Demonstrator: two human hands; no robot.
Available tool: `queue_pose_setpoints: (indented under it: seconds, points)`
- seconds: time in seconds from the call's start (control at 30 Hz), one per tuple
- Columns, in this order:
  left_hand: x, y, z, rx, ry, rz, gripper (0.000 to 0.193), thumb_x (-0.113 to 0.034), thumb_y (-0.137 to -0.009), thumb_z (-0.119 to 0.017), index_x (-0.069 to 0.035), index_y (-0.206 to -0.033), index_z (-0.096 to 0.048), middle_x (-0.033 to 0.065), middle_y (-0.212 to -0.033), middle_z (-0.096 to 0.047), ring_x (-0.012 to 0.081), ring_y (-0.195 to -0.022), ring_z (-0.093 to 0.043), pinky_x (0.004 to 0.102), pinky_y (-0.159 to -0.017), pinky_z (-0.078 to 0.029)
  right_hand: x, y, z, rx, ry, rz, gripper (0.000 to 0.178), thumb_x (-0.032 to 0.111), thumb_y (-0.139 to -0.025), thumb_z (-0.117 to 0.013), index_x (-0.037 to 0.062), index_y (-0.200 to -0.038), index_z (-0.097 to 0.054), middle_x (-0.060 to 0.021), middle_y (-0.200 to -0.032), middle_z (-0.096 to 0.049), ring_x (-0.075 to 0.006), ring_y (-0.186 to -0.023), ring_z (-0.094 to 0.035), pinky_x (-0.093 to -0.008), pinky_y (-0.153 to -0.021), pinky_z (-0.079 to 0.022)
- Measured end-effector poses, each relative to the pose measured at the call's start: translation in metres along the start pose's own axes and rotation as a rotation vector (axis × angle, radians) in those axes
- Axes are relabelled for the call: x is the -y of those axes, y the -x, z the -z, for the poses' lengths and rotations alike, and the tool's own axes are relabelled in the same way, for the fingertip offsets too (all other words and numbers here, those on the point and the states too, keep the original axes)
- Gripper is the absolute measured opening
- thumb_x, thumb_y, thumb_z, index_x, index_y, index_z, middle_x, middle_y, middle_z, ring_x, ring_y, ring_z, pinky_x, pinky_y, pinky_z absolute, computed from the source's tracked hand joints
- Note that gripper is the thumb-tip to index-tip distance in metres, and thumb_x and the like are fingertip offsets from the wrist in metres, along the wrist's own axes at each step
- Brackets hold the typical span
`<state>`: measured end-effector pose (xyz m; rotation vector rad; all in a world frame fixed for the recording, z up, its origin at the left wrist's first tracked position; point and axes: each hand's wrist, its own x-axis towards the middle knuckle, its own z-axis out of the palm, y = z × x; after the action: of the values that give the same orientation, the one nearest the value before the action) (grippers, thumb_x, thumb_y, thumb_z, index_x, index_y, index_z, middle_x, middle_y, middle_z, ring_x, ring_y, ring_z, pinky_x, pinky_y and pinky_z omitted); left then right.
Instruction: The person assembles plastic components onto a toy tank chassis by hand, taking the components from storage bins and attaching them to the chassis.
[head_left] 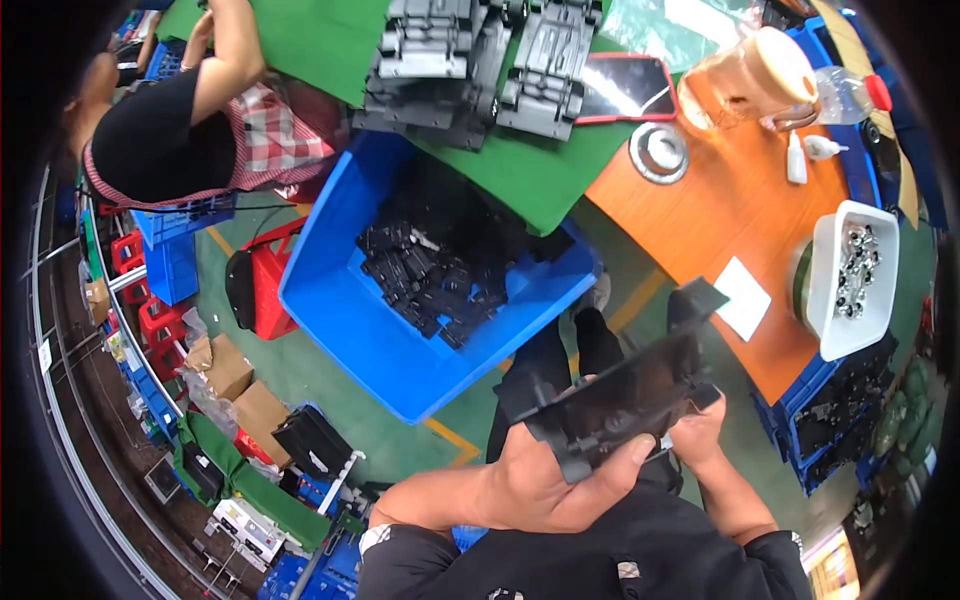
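Close in front of my body, a large black moulded plastic part [625, 400] is held tilted in the air. My left hand [560, 485] wraps round its near left end, with the thumb pressed along the lower edge. At the right end my right hand [697, 432] is closed against the part; some of its fingers are hidden behind the plastic. Beyond the part stands a deep blue bin [370, 350] with many small black plastic pieces [430, 275] in a heap. Similar black moulded parts [545, 65] are stacked on the green-topped table [545, 185].
On the orange wooden table [640, 210] are a phone with a red edge [630, 88], a round metal piece [658, 152], white paper [742, 298] and a white tray [880, 330] of small metal parts. A co-worker [150, 150] is at far left, near a red stool [270, 290].
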<state>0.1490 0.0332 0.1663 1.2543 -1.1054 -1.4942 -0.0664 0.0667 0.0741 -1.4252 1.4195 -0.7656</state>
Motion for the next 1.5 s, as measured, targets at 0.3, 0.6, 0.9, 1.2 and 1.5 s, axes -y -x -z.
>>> queue_pose_setpoints:
  seconds: [0.3, 0.6, 0.9, 1.2, 1.5]
  points:
    - [0.006, -0.003, 0.017, 0.127, 0.007, 0.154, 0.029, 0.005, -0.073, -0.068, 0.005, -0.101, -0.064, 0.0212, -0.101, -0.062, 0.0323, -0.085, -0.063, 0.0401, -0.072, -0.052, 0.002, -0.018, -0.009, 0.027, 0.082, 0.023, 0.012, -0.002, -0.069, -0.073, -0.0001, -0.072, -0.061, -0.0082, -0.072, -0.06, -0.0113, -0.058, -0.055, -0.023, -0.053, -0.044]
    - [0.005, -0.019, -0.005, -0.016, 0.002, 0.04, 0.023, -0.008, -0.086, -0.06, 0.002, -0.106, -0.062, 0.0052, -0.093, -0.067, 0.0107, -0.082, -0.061, 0.0284, -0.071, -0.05, 0.001, 0.003, -0.001, -0.053, 0.004, -0.043, 0.01, -0.001, -0.07, -0.072, 0.0004, -0.069, -0.063, -0.0058, -0.07, -0.059, -0.0087, -0.055, -0.054, -0.0223, -0.05, -0.043]
    - [0.09, -0.001, -0.001, -0.148, 0.025, 0.385, 0.025, -0.016, -0.077, -0.075, -0.002, -0.094, -0.064, 0.004, -0.084, -0.066, 0.0122, -0.073, -0.062, 0.0279, -0.068, -0.051, -0.012, 0.034, 0.024, -0.223, -0.016, 0.035, 0.011, 0.005, -0.073, -0.072, 0.0001, -0.072, -0.062, -0.0069, -0.067, -0.058, -0.0123, -0.055, -0.056, -0.0246, -0.051, -0.045]
    - [0.09, -0.043, 0.044, -0.198, -0.272, 0.234, 0.05, -0.018, -0.064, -0.082, 0.001, -0.103, -0.057, 0.0088, -0.091, -0.066, 0.0155, -0.079, -0.064, 0.0323, -0.075, -0.052, -0.036, 0.066, 0.044, -0.399, 0.04, 0.054, 0.012, 0.005, -0.075, -0.072, -0.0002, -0.072, -0.061, -0.0074, -0.067, -0.057, -0.0137, -0.054, -0.056, -0.0256, -0.051, -0.045]
    - [0.009, -0.135, 0.038, -0.286, -0.859, 0.041, 0.098, -0.033, -0.047, -0.088, 0.009, -0.119, -0.037, 0.0296, -0.114, -0.055, 0.0375, -0.11, -0.056, 0.0387, -0.094, -0.046, -0.05, 0.089, 0.04, -0.466, 0.081, -0.145, 0.014, 0.009, -0.076, -0.072, -0.0001, -0.072, -0.062, -0.0075, -0.069, -0.06, -0.0143, -0.059, -0.055, -0.0284, -0.056, -0.046]
